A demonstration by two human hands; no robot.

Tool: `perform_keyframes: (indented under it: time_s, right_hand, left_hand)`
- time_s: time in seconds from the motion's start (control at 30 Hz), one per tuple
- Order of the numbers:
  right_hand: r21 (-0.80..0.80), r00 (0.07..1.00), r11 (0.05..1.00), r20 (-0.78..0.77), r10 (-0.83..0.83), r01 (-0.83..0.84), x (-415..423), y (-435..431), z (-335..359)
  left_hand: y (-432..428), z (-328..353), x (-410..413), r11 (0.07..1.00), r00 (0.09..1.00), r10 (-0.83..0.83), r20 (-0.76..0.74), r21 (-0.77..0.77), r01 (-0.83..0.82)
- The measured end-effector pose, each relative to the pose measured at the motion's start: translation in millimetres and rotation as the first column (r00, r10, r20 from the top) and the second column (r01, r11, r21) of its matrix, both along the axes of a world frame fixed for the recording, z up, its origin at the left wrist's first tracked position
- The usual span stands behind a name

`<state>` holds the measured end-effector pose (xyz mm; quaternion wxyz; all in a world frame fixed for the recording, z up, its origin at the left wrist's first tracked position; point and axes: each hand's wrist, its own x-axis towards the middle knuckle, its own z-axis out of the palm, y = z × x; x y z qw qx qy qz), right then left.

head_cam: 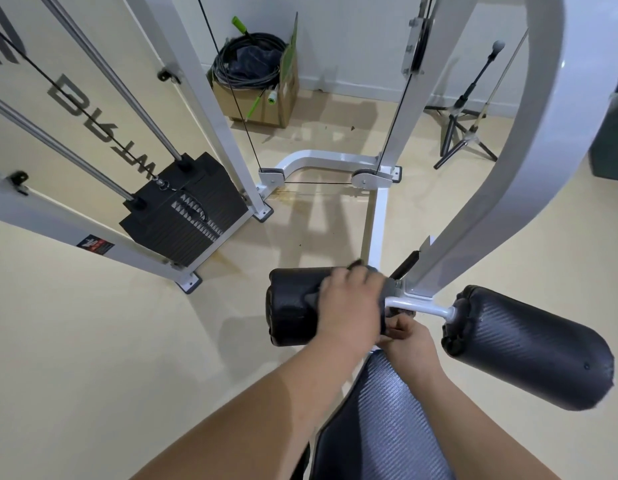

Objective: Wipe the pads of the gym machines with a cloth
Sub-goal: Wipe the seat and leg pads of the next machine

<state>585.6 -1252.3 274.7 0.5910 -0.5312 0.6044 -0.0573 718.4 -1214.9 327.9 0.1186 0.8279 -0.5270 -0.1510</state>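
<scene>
A black left roller pad sits on a white bar of the gym machine. My left hand lies over the top of this pad, fingers curved round a grey cloth pressed against it. Most of the cloth is hidden under the hand. My right hand is just below the bar, fingers curled at the inner end of the left pad. A second black right roller pad hangs untouched at the right. The black seat pad lies under my forearms.
The white machine frame curves up on the right. A black weight stack with guide rods stands at the left. A cardboard box of coiled cable and a black tripod stand are by the far wall. The floor is beige.
</scene>
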Motion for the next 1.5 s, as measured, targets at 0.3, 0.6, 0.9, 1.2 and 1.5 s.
perform_keyframes:
  time_s: [0.3,0.6,0.9,1.2,1.5]
  right_hand:
    - [0.010,0.997,0.999,0.071,0.040,-0.040,14,-19,28]
    - [-0.065,0.999,0.998,-0.046,0.010,-0.013,25,-23,21]
    - [-0.010,0.998,0.999,0.050,-0.043,0.044,14,-12,22]
    - [0.046,0.996,0.999,-0.084,0.031,-0.028,16,-17,37]
    - [-0.088,1.000,0.996,0.026,0.009,-0.006,38,-26,32]
  left_hand:
    - [54,2,83,0.988,0.989,0.146,0.039,0.044,-0.147]
    - [9,-2,15,0.997,0.997,0.071,0.038,0.001,-0.071]
    - [51,0,99,0.984,0.985,0.169,0.022,0.051,-0.170]
    - [55,-3,26,0.993,0.987,-0.104,0.120,-0.048,0.110]
    - [68,6,80,0.943,0.939,0.328,0.100,0.023,-0.332]
